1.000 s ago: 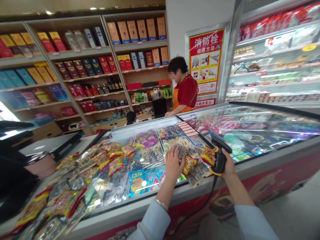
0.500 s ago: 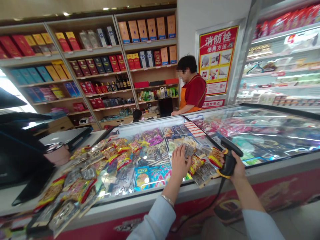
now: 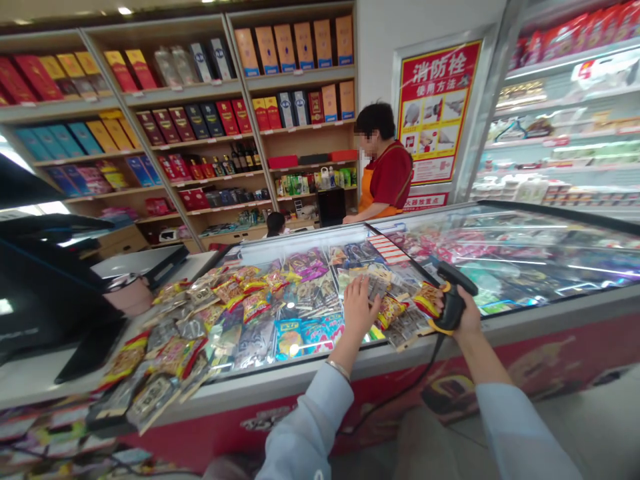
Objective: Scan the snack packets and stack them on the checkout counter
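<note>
My left hand (image 3: 359, 305) lies on clear-and-grey snack packets (image 3: 377, 285) on the glass freezer top, fingers stretched and apart. A black-and-yellow barcode scanner (image 3: 453, 308) is gripped in my right hand (image 3: 470, 320), its head tilted up to the right. Against the scanner's left side, by my right fingers, is a red-and-yellow snack bag (image 3: 427, 300); whether the fingers pinch it I cannot tell. Between the hands sits another red-and-yellow bag (image 3: 391, 311), with a grey packet (image 3: 407, 328) below it near the front edge.
Several snack packets (image 3: 173, 357) are heaped on the left, by a pink cup (image 3: 129, 297) and a dark monitor (image 3: 45, 293). The scanner cord (image 3: 420, 383) hangs down the freezer front. Behind the freezer (image 3: 300, 375) stand a person in an orange apron (image 3: 383, 173) and shelves (image 3: 295, 73).
The view has shifted slightly, so the heap on the left appears farther right. Both hands keep nearly the same places over the packets, and the scanner stays in my right hand.
</note>
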Action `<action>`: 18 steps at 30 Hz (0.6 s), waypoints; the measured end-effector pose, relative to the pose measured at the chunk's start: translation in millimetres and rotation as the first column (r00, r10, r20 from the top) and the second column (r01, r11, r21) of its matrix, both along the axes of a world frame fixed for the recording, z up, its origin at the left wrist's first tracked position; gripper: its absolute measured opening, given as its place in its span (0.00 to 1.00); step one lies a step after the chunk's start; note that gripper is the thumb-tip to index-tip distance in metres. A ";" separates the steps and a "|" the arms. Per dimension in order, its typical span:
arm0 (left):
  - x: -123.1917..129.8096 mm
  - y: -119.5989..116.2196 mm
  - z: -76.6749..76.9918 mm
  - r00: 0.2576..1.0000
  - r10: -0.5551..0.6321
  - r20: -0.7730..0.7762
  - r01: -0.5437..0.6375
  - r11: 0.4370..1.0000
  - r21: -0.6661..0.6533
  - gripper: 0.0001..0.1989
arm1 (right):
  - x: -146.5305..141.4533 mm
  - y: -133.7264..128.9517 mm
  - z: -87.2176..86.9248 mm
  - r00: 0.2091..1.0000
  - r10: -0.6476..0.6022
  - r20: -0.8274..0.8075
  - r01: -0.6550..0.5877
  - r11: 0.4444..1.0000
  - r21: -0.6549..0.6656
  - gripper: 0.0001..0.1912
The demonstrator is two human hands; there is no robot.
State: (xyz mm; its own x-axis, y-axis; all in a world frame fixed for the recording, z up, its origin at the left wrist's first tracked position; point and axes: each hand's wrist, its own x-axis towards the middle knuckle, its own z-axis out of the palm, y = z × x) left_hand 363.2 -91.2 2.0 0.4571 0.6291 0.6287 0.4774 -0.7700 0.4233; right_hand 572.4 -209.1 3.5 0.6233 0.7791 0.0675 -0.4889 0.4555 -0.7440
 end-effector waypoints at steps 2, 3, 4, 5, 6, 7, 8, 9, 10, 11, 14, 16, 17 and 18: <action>-9.7 -0.4 11.4 0.997 0.022 0.075 -0.024 0.999 0.021 0.25 | -1.7 -7.7 5.5 0.999 0.018 0.037 -0.018 1.000 0.005 0.16; -16.8 0.0 18.0 0.993 0.033 0.118 -0.038 0.999 0.036 0.25 | -2.8 -11.4 9.4 0.998 0.031 0.056 -0.031 1.000 0.003 0.15; -25.5 0.8 25.0 0.986 0.044 0.159 -0.053 0.997 0.050 0.25 | -4.6 -14.2 14.1 0.996 0.045 0.075 -0.045 0.999 -0.001 0.15; -35.4 2.0 32.1 0.979 0.054 0.197 -0.068 0.996 0.064 0.25 | -7.3 -15.8 19.6 0.994 0.051 0.098 -0.051 0.999 -0.003 0.15; -46.6 3.6 38.9 0.972 0.062 0.228 -0.082 0.994 0.076 0.25 | -11.3 -15.9 25.7 0.992 0.054 0.117 -0.054 0.999 -0.001 0.15; -58.6 5.5 45.4 0.965 0.070 0.251 -0.094 0.992 0.084 0.25 | -16.8 -14.2 32.1 0.989 0.061 0.133 -0.062 0.998 0.004 0.15; -71.3 7.8 51.3 0.960 0.081 0.269 -0.109 0.990 0.089 0.24 | -24.0 -10.8 38.6 0.987 0.070 0.146 -0.072 0.997 0.010 0.15; -84.5 10.3 56.6 0.954 0.098 0.284 -0.128 0.988 0.088 0.24 | -32.8 -5.7 44.9 0.985 0.083 0.154 -0.087 0.996 0.018 0.16; -98.0 13.1 61.0 0.947 0.119 0.298 -0.150 0.985 0.085 0.23 | -43.1 1.0 50.6 0.982 0.102 0.158 -0.107 0.994 0.025 0.16; -111.6 16.0 64.6 0.941 0.141 0.306 -0.174 0.981 0.082 0.23 | -54.5 8.9 55.5 0.979 0.125 0.160 -0.131 0.991 0.033 0.16; -153.2 24.3 70.0 0.922 0.218 0.321 -0.255 0.964 0.078 0.22 | -93.4 37.1 65.2 0.959 0.223 0.173 -0.237 0.970 0.063 0.16; -181.2 29.1 69.7 0.904 0.270 0.331 -0.311 0.947 0.079 0.22 | -120.7 57.2 68.1 0.935 0.303 0.186 -0.323 0.942 0.090 0.15; -195.3 31.3 68.6 0.894 0.295 0.337 -0.339 0.938 0.078 0.21 | -134.3 67.1 68.7 0.921 0.342 0.187 -0.365 0.925 0.102 0.15; -209.3 33.5 67.1 0.883 0.320 0.343 -0.366 0.927 0.077 0.21 | -147.8 76.5 69.0 0.905 0.382 0.188 -0.405 0.908 0.109 0.15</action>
State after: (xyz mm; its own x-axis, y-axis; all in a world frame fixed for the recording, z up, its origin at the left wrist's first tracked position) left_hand 153.9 -57.8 69.1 -0.0107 0.6078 0.7940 0.5794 -0.6434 0.5003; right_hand 424.7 -132.6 72.5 0.2398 0.9331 0.2678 -0.5314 0.3570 -0.7682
